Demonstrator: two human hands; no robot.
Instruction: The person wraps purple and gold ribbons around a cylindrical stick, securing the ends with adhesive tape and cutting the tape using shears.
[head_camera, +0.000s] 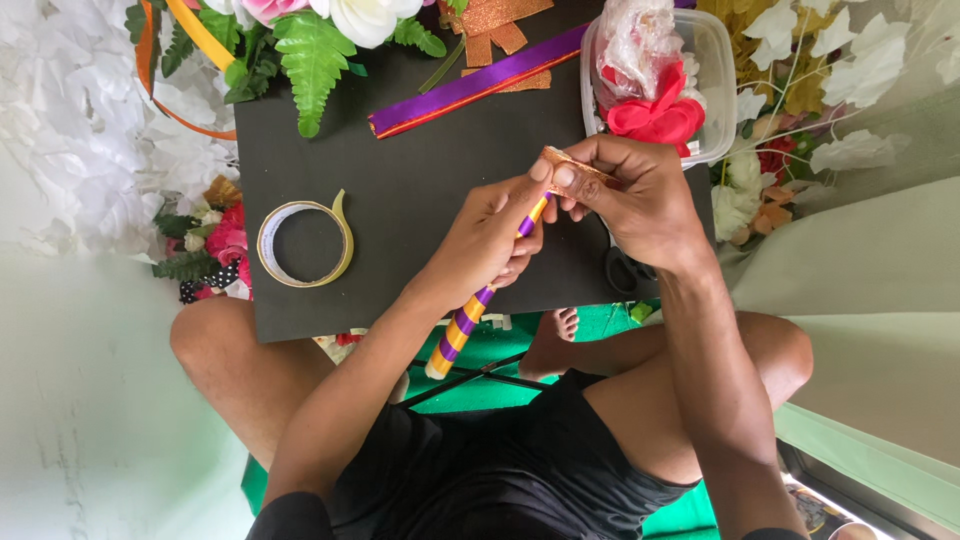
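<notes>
Gripping the striped stick (478, 310) to steady it, the left hand (490, 240) lets the right hand (640, 200) pinch glitter ribbon (570, 168) onto its tip.

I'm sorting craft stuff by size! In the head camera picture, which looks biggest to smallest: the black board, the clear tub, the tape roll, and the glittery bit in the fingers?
1. black board
2. clear tub
3. tape roll
4. glittery bit, held nearer the camera, so really even smaller than it looks
</notes>
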